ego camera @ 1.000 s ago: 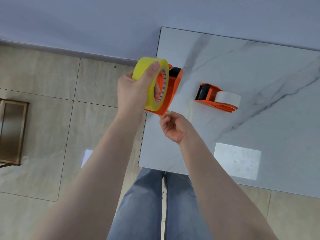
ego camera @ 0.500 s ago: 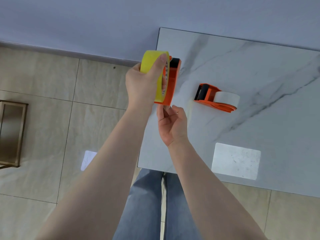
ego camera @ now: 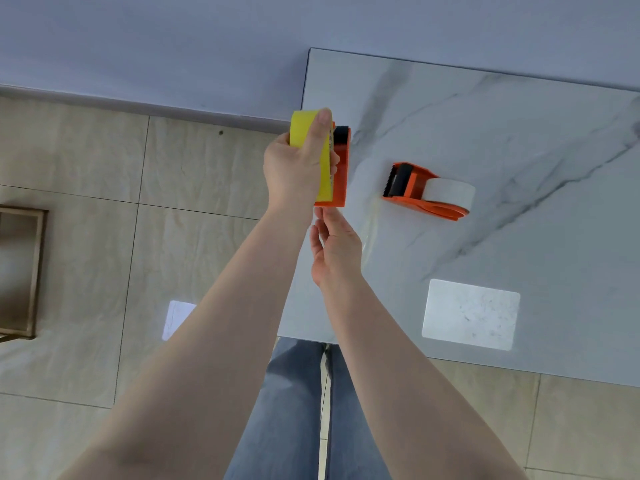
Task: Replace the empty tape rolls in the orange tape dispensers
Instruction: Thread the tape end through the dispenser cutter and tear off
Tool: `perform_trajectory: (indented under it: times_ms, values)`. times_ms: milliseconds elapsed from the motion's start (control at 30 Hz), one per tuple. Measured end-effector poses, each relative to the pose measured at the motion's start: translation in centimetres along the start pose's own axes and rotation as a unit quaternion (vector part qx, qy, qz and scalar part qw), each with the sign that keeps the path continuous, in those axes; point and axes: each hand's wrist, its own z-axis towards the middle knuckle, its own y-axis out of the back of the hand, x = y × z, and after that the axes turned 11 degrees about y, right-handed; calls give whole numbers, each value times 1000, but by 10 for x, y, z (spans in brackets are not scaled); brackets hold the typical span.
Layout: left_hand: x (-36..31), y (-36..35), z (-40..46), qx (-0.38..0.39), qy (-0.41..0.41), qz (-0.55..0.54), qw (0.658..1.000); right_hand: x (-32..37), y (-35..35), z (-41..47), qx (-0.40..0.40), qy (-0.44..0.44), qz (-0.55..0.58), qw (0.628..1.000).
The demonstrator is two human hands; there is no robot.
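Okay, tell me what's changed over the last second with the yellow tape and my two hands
The left hand has turned the yellow tape roll and its orange dispenser edge-on to the camera. The right hand has uncurled, fingers now reaching up to the dispenser's lower end. The second dispenser with the white roll stayed on the marble table.

Pale blue wall (ego camera: 173,36), beige tiled floor (ego camera: 86,271), white marble table (ego camera: 519,133), wooden frame (ego camera: 31,271).
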Motion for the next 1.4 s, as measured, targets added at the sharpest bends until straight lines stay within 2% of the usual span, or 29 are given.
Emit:
perform_trajectory:
  times_ms: [233, 400, 533, 867, 1100, 1300, 1400]
  values:
    - [20, -10, 12, 21, -14, 23, 999, -9, -5, 8, -29, 39, -40, 998]
    - [32, -13, 22, 31, -21, 20, 999, -11, 0, 18, 9, 119, -90, 989]
    - [37, -16, 28, 33, -25, 41, 998, -10, 2, 24, 39, 146, -127, 980]
    - [74, -21, 47, 70, -12, 65, 995, -17, 7, 48, 13, 111, -206, 972]
    - [91, -37, 64, 92, -14, 19, 995, -13, 9, 75, 13, 125, -243, 962]
    - [92, -59, 81, 101, -31, 10, 994, 3, 6, 95, -2, 127, -254, 959]
    - [99, -60, 81, 103, -35, 3, 994, 3, 3, 95, -5, 113, -218, 969]
